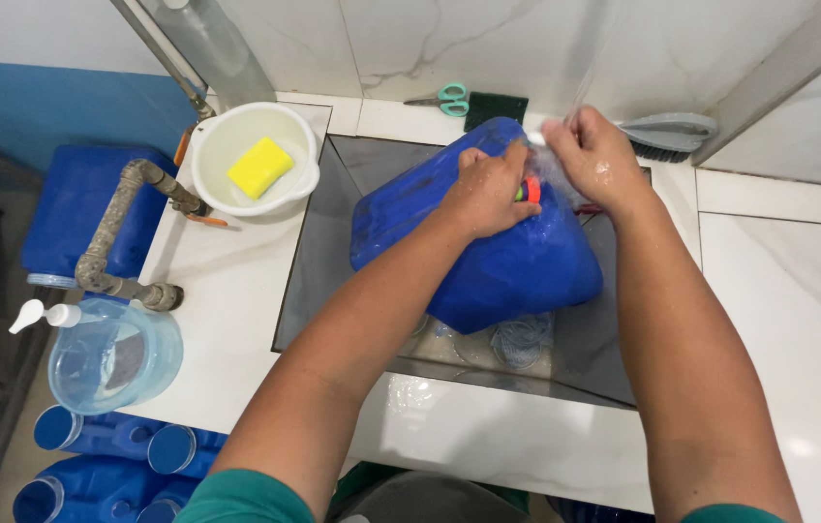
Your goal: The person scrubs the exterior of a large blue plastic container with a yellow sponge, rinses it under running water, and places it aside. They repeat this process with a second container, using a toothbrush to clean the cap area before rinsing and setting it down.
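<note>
A large blue plastic jerrycan (pixel 488 257) lies tilted in the grey sink (pixel 323 232). My left hand (pixel 488 189) presses on its upper side near the neck, fingers curled around a small orange and green piece (pixel 530 189). My right hand (pixel 596 160), wet, is closed at the can's mouth under a thin stream of running water (pixel 590 68); what it grips is blurred.
A white bowl (pixel 236 136) with a yellow sponge (pixel 259 167) sits left of the sink beside a pipe (pixel 110 232). Green-handled scissors (pixel 444 99), a dark scouring pad (pixel 495 108) and a grey brush (pixel 667 134) lie along the back ledge. A clear pump jug (pixel 115 353) and more blue containers (pixel 101 465) stand at left.
</note>
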